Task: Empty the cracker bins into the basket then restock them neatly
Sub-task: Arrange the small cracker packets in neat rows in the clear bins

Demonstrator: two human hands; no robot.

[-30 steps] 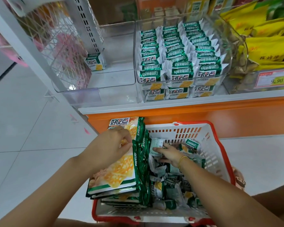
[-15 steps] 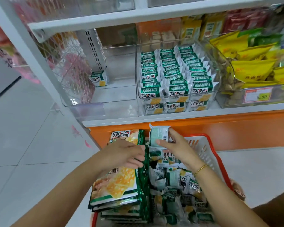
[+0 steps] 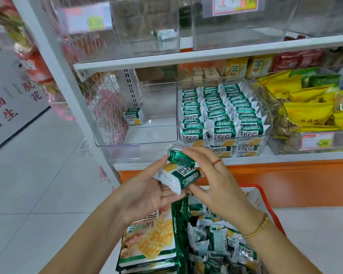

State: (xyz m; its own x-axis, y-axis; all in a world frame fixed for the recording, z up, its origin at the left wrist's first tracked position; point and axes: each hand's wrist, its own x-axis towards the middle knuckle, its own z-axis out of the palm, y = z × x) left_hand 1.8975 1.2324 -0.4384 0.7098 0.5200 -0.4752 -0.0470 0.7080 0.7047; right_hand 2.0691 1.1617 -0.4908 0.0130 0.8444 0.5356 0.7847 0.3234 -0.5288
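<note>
Both of the person's forearms are bare, uncovered all the way from the lower edge of the view to the left hand (image 3: 145,194) and the right hand (image 3: 218,184). Round the right wrist sits a slim gold-coloured bracelet of small round beads (image 3: 256,228), strung in a single row and fitting fairly close. One finger of the right hand wears a thin red thread-like band (image 3: 216,161), a narrow line round the finger; whether it is a ring or a tied string cannot be told.
</note>
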